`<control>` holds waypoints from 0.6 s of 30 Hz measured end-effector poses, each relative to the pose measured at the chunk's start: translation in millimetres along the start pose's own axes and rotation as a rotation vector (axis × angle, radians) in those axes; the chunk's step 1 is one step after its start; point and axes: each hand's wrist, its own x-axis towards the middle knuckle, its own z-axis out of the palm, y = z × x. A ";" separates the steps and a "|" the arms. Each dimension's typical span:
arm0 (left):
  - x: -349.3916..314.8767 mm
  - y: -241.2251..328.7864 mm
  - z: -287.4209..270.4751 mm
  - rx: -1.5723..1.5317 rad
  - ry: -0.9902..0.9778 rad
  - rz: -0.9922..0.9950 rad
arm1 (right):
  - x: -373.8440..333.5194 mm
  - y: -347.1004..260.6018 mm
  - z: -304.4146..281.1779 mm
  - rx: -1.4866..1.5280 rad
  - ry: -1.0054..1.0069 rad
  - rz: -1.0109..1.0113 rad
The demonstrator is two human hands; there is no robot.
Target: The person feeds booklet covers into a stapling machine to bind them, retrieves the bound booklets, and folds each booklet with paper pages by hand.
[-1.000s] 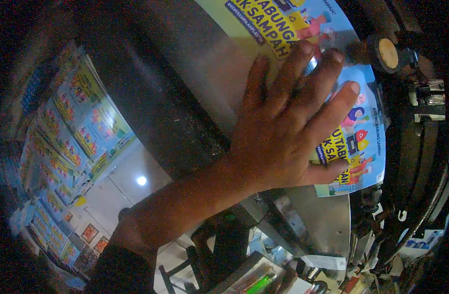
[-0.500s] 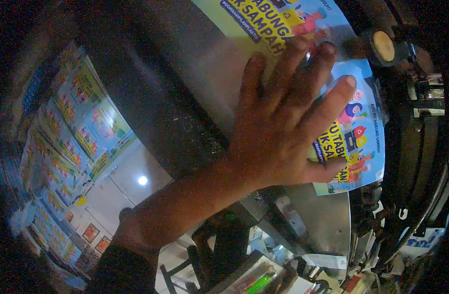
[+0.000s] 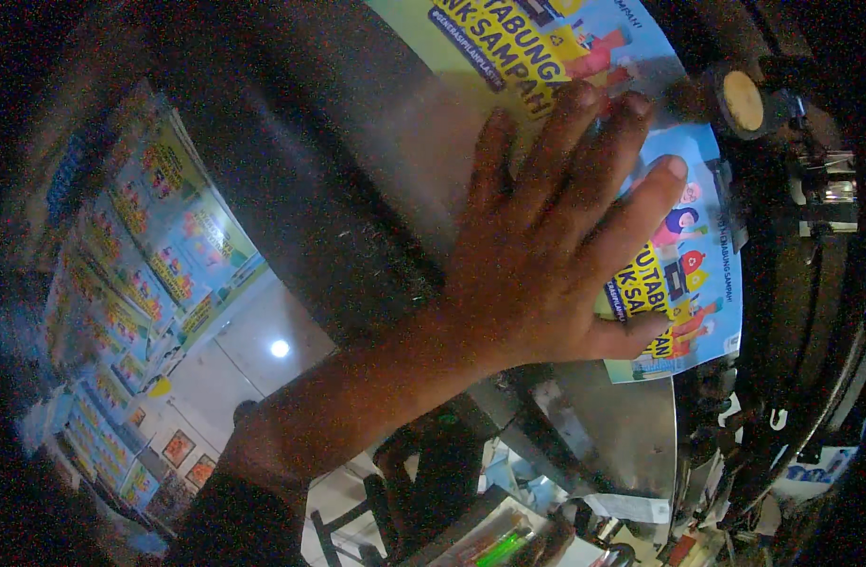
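Observation:
My left hand (image 3: 537, 246) reaches across from the lower left, dark sleeve at the forearm. Its fingers are spread and lie over a printed sheet (image 3: 702, 269) in light blue and yellow with cartoon figures. The thumb rests near that sheet's lower part. Beyond the fingertips, more of the same colourful print (image 3: 593, 47) continues on the curved grey metal surface (image 3: 395, 123); whether it is one sheet or two I cannot tell, as the hand covers the middle. My right hand does not show.
Several stacked printed sheets (image 3: 154, 227) lie at the left, above a tiled floor (image 3: 253, 331). Dark machine parts with a round beige-faced knob (image 3: 743, 101) stand at the right. A green-lit level-like object (image 3: 499, 548) and assorted clutter sit at the bottom.
The whole view has shifted slightly, with the knob and print a little lower. My left hand stays spread over the sheet.

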 end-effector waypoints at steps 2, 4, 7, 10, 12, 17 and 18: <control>0.0 -0.2 1.6 0.011 0.010 0.006 | 0.6 3.1 -1.5 0.020 -0.026 0.031; -1.3 -0.3 4.9 0.019 0.022 0.013 | 0.9 5.9 -2.7 0.052 -0.059 0.086; -2.0 0.1 5.2 -0.002 0.029 0.009 | -2.3 12.2 -2.0 0.107 -0.076 0.148; -0.3 0.5 -1.3 0.118 -0.054 0.050 | -8.7 23.5 -1.0 0.180 -0.143 0.241; 0.0 3.1 -0.2 0.132 -0.047 0.043 | -13.5 31.5 1.8 0.223 -0.182 0.304; -5.4 9.5 7.4 0.068 -0.009 -0.006 | 4.3 -2.0 -2.8 0.163 0.105 0.029; -4.7 10.7 6.1 0.083 -0.027 -0.005 | 5.3 -2.7 -6.2 0.196 0.046 0.065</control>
